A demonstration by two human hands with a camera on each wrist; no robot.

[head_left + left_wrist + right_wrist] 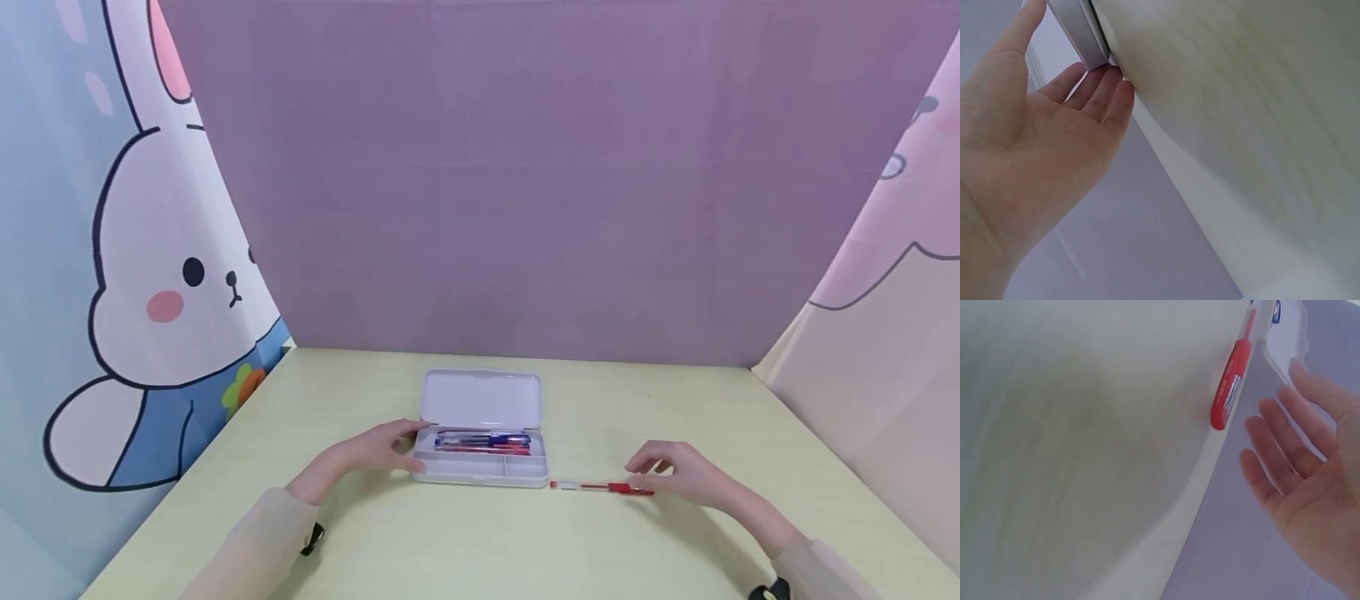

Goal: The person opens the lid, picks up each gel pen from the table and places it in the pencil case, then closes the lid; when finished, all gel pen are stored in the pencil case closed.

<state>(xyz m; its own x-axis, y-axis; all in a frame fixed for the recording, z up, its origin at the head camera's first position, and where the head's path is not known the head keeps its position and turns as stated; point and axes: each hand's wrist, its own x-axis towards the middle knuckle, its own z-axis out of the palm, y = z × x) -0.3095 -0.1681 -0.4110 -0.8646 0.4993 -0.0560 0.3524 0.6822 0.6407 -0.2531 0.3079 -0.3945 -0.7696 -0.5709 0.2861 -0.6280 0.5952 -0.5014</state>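
A white pencil case lies with its lid raised at the back. Blue and red pens fill its rear compartment. My left hand holds the case's left end, thumb at the front and fingers farther back. In the left wrist view, the fingertips touch the edge of the case. A red gel pen with a clear barrel and red cap lies right of the case. My right hand hovers by its capped end, fingers loosely bent; a gap shows between hand and pen in the right wrist view.
The case's front part is split by a divider into two compartments. All stands on a pale yellow table. A purple cloth panel rises behind its back edge, with a rabbit-print curtain on the left and a pink-and-cream curtain on the right.
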